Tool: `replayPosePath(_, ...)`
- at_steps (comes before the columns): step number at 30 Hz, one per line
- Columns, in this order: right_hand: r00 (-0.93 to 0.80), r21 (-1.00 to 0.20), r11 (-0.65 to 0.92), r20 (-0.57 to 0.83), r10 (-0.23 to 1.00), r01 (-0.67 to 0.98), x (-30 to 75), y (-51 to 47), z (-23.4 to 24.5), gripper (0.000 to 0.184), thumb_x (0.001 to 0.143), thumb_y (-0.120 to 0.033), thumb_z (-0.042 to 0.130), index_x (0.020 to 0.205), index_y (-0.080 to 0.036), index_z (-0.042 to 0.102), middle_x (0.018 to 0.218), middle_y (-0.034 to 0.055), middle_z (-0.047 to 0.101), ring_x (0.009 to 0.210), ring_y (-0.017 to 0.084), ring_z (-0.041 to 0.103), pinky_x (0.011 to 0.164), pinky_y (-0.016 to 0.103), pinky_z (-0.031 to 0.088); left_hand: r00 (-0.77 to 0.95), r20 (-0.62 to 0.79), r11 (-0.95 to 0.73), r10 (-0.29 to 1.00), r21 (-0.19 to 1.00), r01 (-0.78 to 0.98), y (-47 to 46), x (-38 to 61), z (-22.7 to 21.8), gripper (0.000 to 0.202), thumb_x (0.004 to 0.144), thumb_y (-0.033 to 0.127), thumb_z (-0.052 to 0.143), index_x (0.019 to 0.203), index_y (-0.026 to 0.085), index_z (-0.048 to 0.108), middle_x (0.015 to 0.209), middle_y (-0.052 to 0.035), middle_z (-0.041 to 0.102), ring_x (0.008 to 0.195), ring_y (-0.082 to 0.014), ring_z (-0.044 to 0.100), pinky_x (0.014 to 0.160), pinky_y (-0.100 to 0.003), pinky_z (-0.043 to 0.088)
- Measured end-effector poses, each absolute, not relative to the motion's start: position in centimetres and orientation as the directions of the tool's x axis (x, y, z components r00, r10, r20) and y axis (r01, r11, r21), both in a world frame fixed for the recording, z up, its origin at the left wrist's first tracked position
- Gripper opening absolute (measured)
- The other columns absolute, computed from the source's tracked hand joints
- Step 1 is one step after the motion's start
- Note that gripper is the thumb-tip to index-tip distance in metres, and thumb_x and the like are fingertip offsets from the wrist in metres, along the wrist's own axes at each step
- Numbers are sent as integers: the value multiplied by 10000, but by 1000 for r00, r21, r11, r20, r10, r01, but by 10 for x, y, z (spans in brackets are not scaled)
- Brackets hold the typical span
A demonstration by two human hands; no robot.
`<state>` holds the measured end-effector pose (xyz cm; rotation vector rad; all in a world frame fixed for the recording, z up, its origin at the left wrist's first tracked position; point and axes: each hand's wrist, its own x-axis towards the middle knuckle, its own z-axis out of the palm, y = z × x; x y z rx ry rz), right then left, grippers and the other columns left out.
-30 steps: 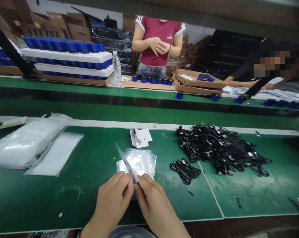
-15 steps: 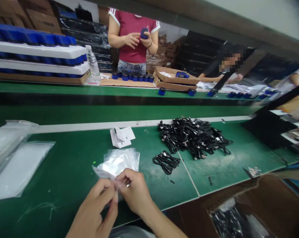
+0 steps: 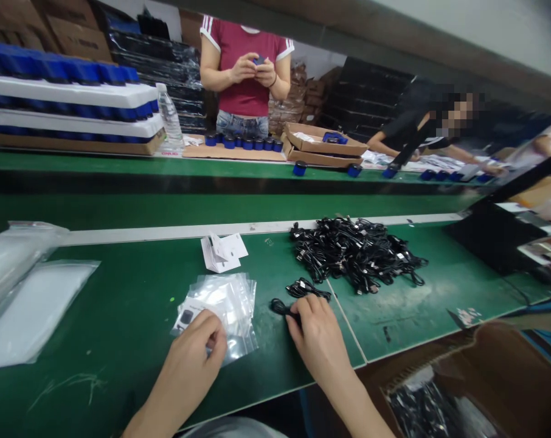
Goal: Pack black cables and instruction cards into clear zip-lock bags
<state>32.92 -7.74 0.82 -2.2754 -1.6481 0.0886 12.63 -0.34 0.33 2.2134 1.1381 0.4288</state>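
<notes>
My left hand (image 3: 188,359) lies on a stack of clear zip bags (image 3: 227,310), its fingers gripping the top bag. Inside that bag, a small printed card (image 3: 187,317) shows by my fingertips. My right hand (image 3: 316,331) is to the right of the stack, its fingertips closed on a small coil of black cable (image 3: 303,292). One loop of the coil trails out to the left of my fingers. A large heap of black cables (image 3: 353,255) lies just beyond, and a few white cards (image 3: 223,252) rest above the bags.
White-packed plastic sacks (image 3: 24,292) lie on the green bench at left. A cardboard box (image 3: 444,389) holding bagged black items sits below the bench edge at lower right. Across a raised bench, a person in a red shirt (image 3: 243,67) handles a blue-capped jar (image 3: 258,60).
My right hand has left the bag and moved right onto the small cable coil, which has shifted. The bag now lies flat on the stack under my left hand, with a card visible.
</notes>
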Motion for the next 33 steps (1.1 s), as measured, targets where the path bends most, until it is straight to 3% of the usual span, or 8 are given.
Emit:
replayPosePath(4,170,-779,-112,-8,985,617,296,-80,17,72,850,-164,516,903,-169,564,769,33,610,720,189,584,669,291,475,593,-11,-462,805,616,638,-3,131,3,235,875,225,313,660,218,407,712,7,492,620,-146,537,600,-276,440)
replayPosePath(6,12,-886,-73,-76,997,457,282,-80,20,162,877,-170,475,994,-208,580,771,4,620,706,158,597,654,241,473,597,-6,-465,803,621,631,-5,130,4,216,866,203,317,686,214,435,729,-2,503,651,-155,551,613,-281,452)
replayPosePath(12,-28,-749,-34,-71,997,662,268,-81,14,387,866,-93,408,1221,-163,546,888,98,619,803,228,622,727,323,485,569,106,-485,816,661,572,-12,124,2,235,891,219,311,749,200,497,972,-68,565,854,-170,608,726,-280,495)
replayPosePath(22,95,-749,-39,32,995,662,257,-73,16,275,860,-89,427,1051,-107,624,880,124,592,810,241,584,731,370,493,557,293,-624,777,476,620,-24,121,2,179,880,189,370,849,184,546,1149,-125,503,990,-227,580,754,-358,526)
replayPosePath(25,-22,-887,-5,-17,1000,462,264,-76,20,458,803,-18,440,1239,-136,519,1057,128,562,968,220,563,871,365,459,560,296,-630,774,453,630,-26,120,1,169,869,173,391,786,187,538,1154,-127,479,1019,-246,543,782,-397,516)
replayPosePath(28,-121,-994,-93,-99,988,55,276,-78,19,501,786,-39,484,1252,-217,529,1084,66,603,1015,185,567,916,338,436,572,273,-627,773,465,625,-26,118,2,177,862,163,398,750,192,532,1151,-123,461,1021,-252,519,786,-414,507)
replayPosePath(31,-172,-887,-285,-237,956,-363,281,-74,10,414,753,-172,622,1163,-225,614,945,24,675,880,165,624,831,315,481,564,261,-612,783,486,624,-24,117,5,201,864,158,390,724,193,530,1150,-122,449,1018,-253,501,780,-417,502)
replayPosePath(33,-157,-832,-324,-284,946,-450,279,-71,5,446,681,-223,707,1122,-219,644,888,10,688,814,157,635,808,307,487,563,261,-610,784,489,624,-23,117,7,204,864,158,391,719,192,529,1140,-121,450,1033,-258,483,793,-425,493)
